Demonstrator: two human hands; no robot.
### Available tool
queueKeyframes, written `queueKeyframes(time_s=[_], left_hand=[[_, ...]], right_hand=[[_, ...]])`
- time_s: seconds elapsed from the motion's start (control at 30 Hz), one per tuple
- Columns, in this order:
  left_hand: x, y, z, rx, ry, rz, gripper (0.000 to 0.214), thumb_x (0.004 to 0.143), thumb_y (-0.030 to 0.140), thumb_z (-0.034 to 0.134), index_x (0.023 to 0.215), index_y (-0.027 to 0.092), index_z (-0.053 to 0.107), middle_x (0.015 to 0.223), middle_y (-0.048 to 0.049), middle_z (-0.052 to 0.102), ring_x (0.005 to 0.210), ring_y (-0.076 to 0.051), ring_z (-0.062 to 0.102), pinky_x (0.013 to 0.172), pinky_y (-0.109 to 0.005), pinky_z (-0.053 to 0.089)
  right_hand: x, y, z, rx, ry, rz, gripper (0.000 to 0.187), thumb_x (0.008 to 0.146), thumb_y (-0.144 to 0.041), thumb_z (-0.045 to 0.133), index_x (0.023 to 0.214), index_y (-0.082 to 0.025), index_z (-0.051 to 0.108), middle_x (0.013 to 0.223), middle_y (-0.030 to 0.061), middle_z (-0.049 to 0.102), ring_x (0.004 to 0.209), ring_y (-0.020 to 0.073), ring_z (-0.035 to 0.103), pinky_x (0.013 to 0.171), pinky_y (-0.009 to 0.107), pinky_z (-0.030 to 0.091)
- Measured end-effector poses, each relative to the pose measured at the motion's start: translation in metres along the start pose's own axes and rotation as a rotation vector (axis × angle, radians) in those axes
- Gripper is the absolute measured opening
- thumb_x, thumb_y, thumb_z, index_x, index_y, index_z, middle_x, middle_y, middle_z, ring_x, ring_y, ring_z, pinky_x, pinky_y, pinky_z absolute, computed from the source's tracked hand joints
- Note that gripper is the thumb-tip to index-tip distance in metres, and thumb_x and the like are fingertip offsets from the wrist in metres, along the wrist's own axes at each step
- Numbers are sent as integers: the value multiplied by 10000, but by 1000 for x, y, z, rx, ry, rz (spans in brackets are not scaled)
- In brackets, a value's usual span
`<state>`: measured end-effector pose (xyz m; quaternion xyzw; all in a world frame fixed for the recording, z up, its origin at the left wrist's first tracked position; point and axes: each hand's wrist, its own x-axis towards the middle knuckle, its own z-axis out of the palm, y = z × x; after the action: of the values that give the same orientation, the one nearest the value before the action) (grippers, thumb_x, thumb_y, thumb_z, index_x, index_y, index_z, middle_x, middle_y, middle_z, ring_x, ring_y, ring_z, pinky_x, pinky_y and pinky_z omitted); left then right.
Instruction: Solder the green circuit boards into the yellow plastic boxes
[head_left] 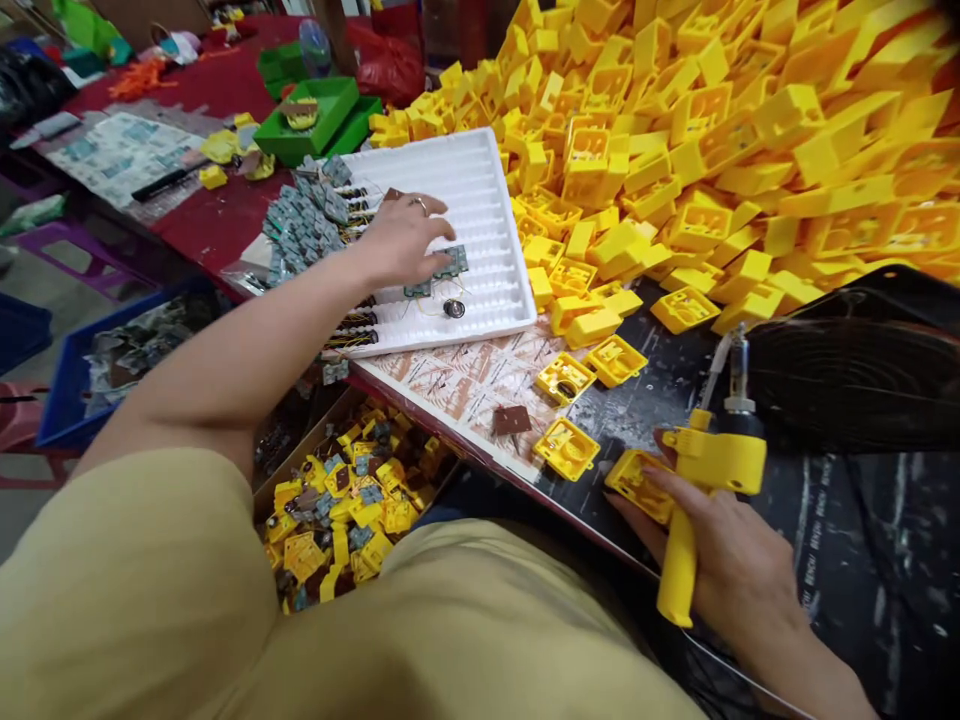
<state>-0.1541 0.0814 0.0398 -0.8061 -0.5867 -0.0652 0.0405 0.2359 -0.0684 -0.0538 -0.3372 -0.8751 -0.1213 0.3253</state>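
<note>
Well, my right hand (739, 550) is wrapped around a yellow plastic gun-shaped tool with a metal tip (720, 462), pointing away from me, probably so my fingers can also steady the shallow yellow plastic case (637, 485) they touch near the front edge of the dark, scuffed worktop (855, 560). My left hand (405, 240) stretches over a ribbed white plastic tray (480, 180), fingers spread at a small green circuit board (451, 262); I cannot tell whether they pinch it. Beside that board sits a round black disc (454, 309) among thin wires. The tray's ridges likely stop parts rolling about. Between tray and tool, 3 open yellow cases (567, 449) lie hollow side up, presumably to keep their insides reachable, near 1 flat brown square (512, 420). Beyond them rises a big heap of yellow plastic cases (697, 150), seemingly piled within reach.
</note>
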Motion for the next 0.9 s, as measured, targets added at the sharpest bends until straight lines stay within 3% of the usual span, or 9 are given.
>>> queueKeyframes(time_s=[0.07, 0.17, 0.3, 0.4, 0.5, 0.6, 0.7, 0.8, 0.9], left_hand=[[10, -5, -13, 32, -43, -56, 189, 844, 307, 631, 934, 156, 702, 1150, -93, 684, 1177, -311, 569, 1043, -491, 424], [9, 17, -46, -17, 60, -86, 188, 861, 297, 589, 935, 156, 691, 986, -51, 693, 988, -215, 607, 914, -399, 493], [12, 50, -78, -439, 162, -105, 396, 747, 255, 656, 1140, 204, 661, 797, -28, 666, 724, -183, 620, 679, -362, 492], [14, 76, -62, -813, 71, -108, 506, 809, 252, 573, 1314, 224, 595, 822, -20, 653, 691, -170, 654, 605, -327, 478], [-4, 111, -26, -942, -70, -67, 447, 897, 288, 490, 1317, 182, 601, 956, -43, 681, 727, -145, 682, 632, -307, 516], [-40, 140, 4, -786, -219, 103, 439, 948, 379, 449, 1290, 169, 630, 1000, -65, 730, 771, -153, 681, 699, -325, 548], [-70, 150, 17, -434, -228, 279, 423, 953, 425, 460, 1179, 175, 717, 997, -89, 751, 901, -226, 666, 852, -418, 525], [-77, 148, 17, -207, -128, 348, 442, 945, 506, 480, 1124, 216, 760, 1146, -113, 718, 1101, -314, 600, 984, -501, 449], [-67, 148, 11, -232, -124, 359, 413, 970, 475, 454, 1100, 233, 763, 1219, -95, 692, 1164, -298, 569, 1025, -478, 419]], right_hand=[[-1, 0, 1, -19, -5, 16, 269, 926, -289, 696, 1113, -129, 590, 871, 57, 682, 676, 160, 668, 572, 250, 499], [-3, 1, 2, -30, -24, 57, 286, 927, -289, 692, 1139, -134, 578, 912, 93, 702, 771, 223, 708, 643, 302, 559], [-4, 1, -1, 19, -48, 107, 484, 876, -327, 757, 1271, -170, 525, 1023, 115, 714, 886, 281, 722, 724, 381, 589], [-2, -3, -4, 86, -10, 157, 551, 845, -215, 772, 1324, -207, 500, 1066, 99, 715, 895, 254, 726, 710, 340, 588], [-2, -7, -7, 149, 8, 196, 512, 860, -198, 756, 1303, -213, 499, 1109, 96, 710, 907, 223, 726, 721, 301, 589], [-3, -7, -10, 179, -30, 192, 463, 891, -261, 741, 1279, -207, 494, 1117, 90, 716, 952, 225, 722, 757, 310, 591], [-3, -6, -19, 163, -7, 178, 502, 869, -306, 774, 1271, -197, 494, 1143, 115, 714, 1012, 246, 714, 788, 334, 590], [-5, -5, -33, 116, 52, 167, 541, 781, -250, 851, 1215, -165, 539, 1058, 144, 734, 981, 255, 722, 758, 318, 585], [-8, -7, -44, 103, 90, 169, 474, 742, -170, 867, 1129, -143, 595, 951, 139, 747, 847, 225, 734, 682, 277, 562]])
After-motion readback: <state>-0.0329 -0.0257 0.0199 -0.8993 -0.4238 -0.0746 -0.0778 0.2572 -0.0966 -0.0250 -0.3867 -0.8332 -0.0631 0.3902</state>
